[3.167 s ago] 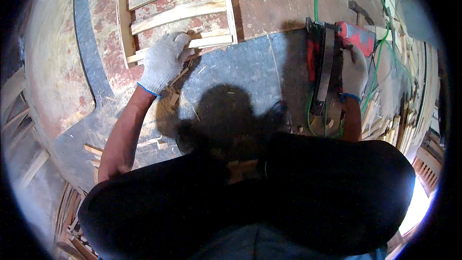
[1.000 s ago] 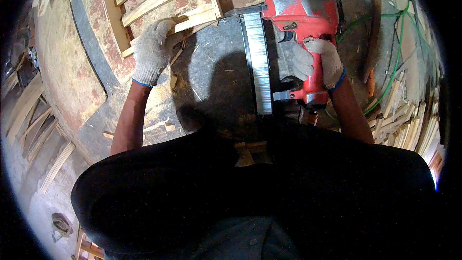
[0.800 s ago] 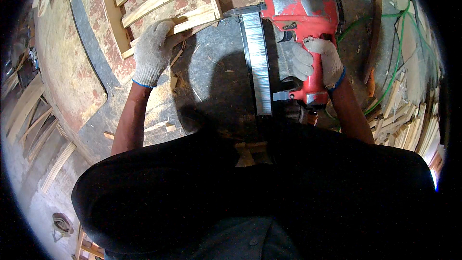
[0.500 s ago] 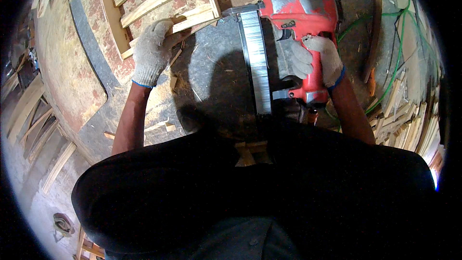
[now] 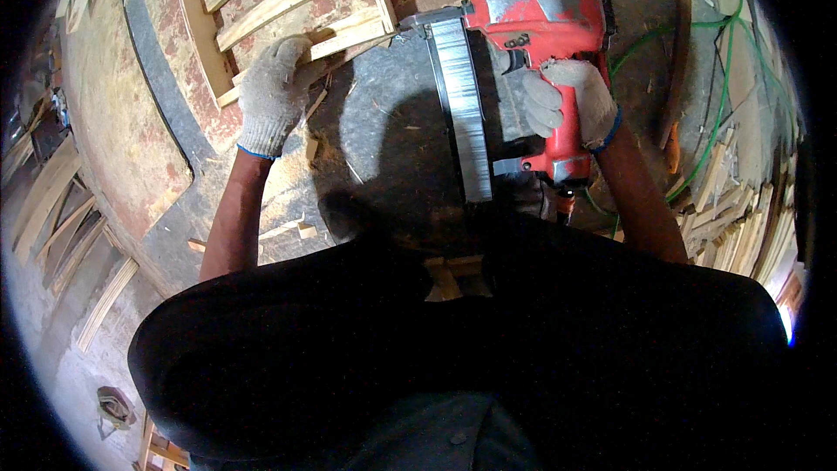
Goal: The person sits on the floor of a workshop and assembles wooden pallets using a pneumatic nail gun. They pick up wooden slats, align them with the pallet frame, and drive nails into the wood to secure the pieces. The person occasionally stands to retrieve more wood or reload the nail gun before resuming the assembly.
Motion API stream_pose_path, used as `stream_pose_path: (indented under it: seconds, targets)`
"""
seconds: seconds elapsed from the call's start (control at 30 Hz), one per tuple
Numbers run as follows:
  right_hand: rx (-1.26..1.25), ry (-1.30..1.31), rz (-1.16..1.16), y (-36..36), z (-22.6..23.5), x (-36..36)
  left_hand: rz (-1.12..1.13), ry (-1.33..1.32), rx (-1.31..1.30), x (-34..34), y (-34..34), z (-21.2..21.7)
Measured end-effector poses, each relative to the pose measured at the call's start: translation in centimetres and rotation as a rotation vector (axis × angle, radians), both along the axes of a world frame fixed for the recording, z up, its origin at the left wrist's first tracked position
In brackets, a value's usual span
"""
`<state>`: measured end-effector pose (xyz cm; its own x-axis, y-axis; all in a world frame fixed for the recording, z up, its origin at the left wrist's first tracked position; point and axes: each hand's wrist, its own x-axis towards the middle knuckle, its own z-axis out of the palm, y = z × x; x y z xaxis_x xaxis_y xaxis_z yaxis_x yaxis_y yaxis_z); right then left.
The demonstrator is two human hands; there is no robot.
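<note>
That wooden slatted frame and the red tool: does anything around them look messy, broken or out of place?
Nothing looks broken. The left hand presses on the slatted frame, and the right hand grips the red nail gun, its nose at the frame's corner. Wood chips and offcuts litter the grey worktop, and a green hose trails loosely at the right.

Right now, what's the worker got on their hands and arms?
Both the left hand and right hand wear off-white knitted work gloves with a thin blue band at the cuff. The forearms are bare, with no sleeves showing below the dark top.
</note>
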<state>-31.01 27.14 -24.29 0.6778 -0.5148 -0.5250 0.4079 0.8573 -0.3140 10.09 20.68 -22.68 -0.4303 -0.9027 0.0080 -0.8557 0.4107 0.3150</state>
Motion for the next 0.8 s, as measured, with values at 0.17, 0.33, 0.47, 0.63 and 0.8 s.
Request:
stream_pose_path:
  seconds: [0.17, 0.33, 0.47, 0.63, 0.8]
  targets:
    - [-0.016, 0.0, -0.004, 0.3, -0.6, 0.1, 0.02, -0.041, 0.022, -1.0, 0.1, 0.9]
    - [0.023, -0.04, -0.074, 0.9, -0.4, 0.3, -0.104, -0.039, -0.082, -0.7, 0.3, 0.6]
    - [0.022, -0.005, -0.07, 0.6, 0.0, 0.3, 0.015, 0.004, 0.034, -0.9, 0.1, 1.0]
    - [-0.004, -0.021, -0.053, 0.7, -0.2, 0.4, 0.045, -0.049, 0.101, -0.9, 0.0, 0.8]
    - [0.04, -0.053, -0.124, 1.2, 0.0, 0.8, 0.066, -0.01, 0.129, -0.4, 0.2, 1.0]
